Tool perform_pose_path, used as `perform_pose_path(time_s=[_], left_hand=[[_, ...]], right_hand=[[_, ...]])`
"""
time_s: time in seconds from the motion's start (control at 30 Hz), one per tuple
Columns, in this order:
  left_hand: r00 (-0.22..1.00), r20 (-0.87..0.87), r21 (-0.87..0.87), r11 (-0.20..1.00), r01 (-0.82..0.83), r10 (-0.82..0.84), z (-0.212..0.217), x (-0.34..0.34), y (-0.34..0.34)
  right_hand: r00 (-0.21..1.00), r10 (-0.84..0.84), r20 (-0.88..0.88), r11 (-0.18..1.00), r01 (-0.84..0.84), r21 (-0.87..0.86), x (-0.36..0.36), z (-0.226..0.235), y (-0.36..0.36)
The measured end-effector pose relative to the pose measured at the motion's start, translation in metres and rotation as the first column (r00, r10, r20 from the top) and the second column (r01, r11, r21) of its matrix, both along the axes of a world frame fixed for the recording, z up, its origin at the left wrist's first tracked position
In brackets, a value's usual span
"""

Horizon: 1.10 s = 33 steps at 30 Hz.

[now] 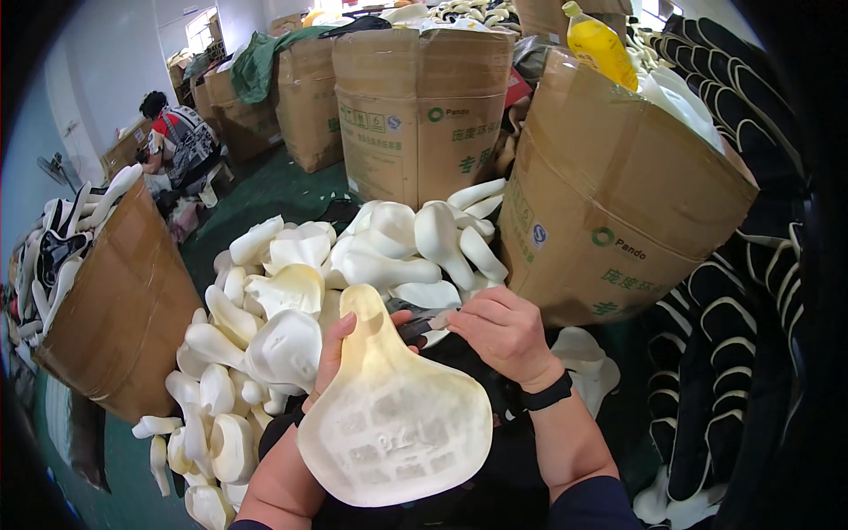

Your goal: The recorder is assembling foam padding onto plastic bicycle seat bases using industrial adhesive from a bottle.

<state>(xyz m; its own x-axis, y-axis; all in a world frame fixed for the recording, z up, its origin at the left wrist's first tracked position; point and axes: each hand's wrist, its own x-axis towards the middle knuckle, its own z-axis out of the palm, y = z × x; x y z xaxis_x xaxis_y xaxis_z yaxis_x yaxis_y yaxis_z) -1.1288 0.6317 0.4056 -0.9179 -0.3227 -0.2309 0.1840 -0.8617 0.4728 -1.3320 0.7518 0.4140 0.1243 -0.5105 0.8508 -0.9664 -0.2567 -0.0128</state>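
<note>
A cream foam bicycle saddle pad (pixel 397 415) stands in front of me, its narrow nose upward and the broad end low, with a pattern of shallow recesses facing me. My left hand (pixel 332 352) is closed round its nose from behind; most of that palm is hidden. Just right of the nose, my right hand (pixel 503 331) is closed, fingertips pinched at a small dark, greyish object (pixel 428 325) whose kind I cannot make out. Left-hand fingertips show beside that object. Beyond both hands lies a heap of white and cream saddle pads (pixel 380 243).
Large brown cartons stand around: one tilted at right (pixel 609 203), one behind (pixel 420 115), one at left (pixel 124 309). A yellow bottle (pixel 601 44) lies atop the right carton. Stacked black pieces with pale edges (pixel 715 353) line the right. Another person (pixel 181 141) sits far left.
</note>
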Motion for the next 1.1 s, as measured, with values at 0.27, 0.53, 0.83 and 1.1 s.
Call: perform_pose_path(time_s=[0.27,0.53,0.83,1.1], left_hand=[[0.999,0.026,-0.019,0.999,0.036,-0.035,0.003,0.0,0.001],[0.996,0.088,-0.085,0.996,0.011,-0.004,0.0,-0.003,0.0],[0.995,0.097,-0.071,0.997,-0.006,0.013,0.002,-0.004,0.005],[0.991,0.124,-0.054,0.997,-0.048,0.054,0.005,-0.001,0.006]], right_hand=[[0.978,0.087,0.192,0.985,-0.113,0.129,0.001,0.002,0.01],[0.953,0.026,0.303,0.983,-0.08,0.166,0.008,-0.001,0.012],[0.999,-0.05,0.013,0.998,0.049,0.045,0.005,-0.025,-0.006],[0.998,0.056,0.027,0.997,-0.057,0.054,0.01,-0.015,0.0]])
